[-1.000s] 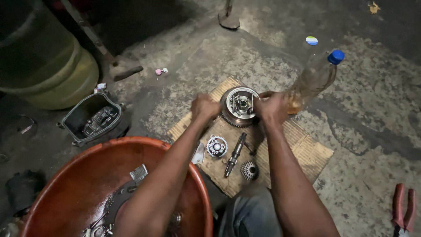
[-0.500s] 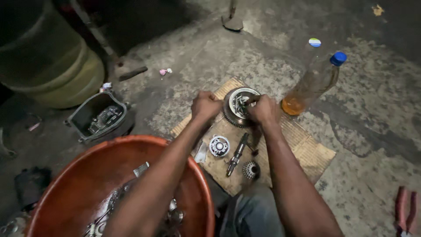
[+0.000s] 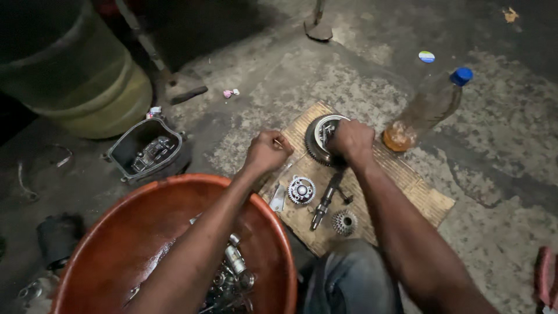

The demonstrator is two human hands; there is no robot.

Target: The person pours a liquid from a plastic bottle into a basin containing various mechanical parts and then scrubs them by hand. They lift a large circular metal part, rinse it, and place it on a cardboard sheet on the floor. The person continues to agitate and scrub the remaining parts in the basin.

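A rough, stained concrete floor (image 3: pixel 494 139). From the left: one drum (image 3: pixel 75 87), one open housing (image 3: pixel 148 150), one orange basin (image 3: pixel 116 232). The left hand (image 3: pixel 266 151) pinches a small pin. One cardboard sheet (image 3: pixel 418 192) carries two small gears, one shaft (image 3: pixel 325 200) and the toothed clutch drum (image 3: pixel 319 136), gripped by the right hand (image 3: pixel 350 141). One bottle (image 3: pixel 427 110).

Bare forearms, no sleeves or gloves; faded blue denim trousers (image 3: pixel 354 279) at the knee.

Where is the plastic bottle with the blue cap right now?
In the head view, the bottle lies tilted on the concrete floor at upper right, just past the cardboard mat, to the right of the right hand on the round toothed drum.
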